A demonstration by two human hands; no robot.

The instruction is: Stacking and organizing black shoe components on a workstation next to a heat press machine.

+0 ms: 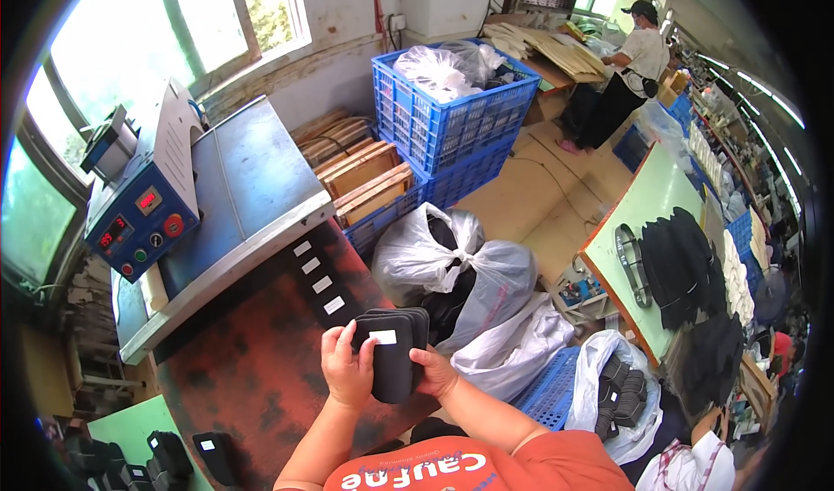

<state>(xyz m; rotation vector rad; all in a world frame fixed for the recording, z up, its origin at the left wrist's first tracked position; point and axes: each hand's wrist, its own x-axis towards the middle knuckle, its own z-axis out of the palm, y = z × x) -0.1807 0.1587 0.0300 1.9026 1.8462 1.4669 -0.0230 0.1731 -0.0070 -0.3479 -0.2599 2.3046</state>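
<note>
My left hand and my right hand both grip a stack of black shoe insoles, held upright over the near edge of a dark reddish conveyor belt. The top insole carries a small white label. My left thumb presses on the front of the stack, while my right hand cups it from the right side and behind. Several single white labels lie in a row on the belt beyond the stack.
A blue-grey machine with a control panel stands at the left. Tied plastic bags, blue crates and wooden frames fill the floor to the right. A green table holds black insoles. Another person stands far back.
</note>
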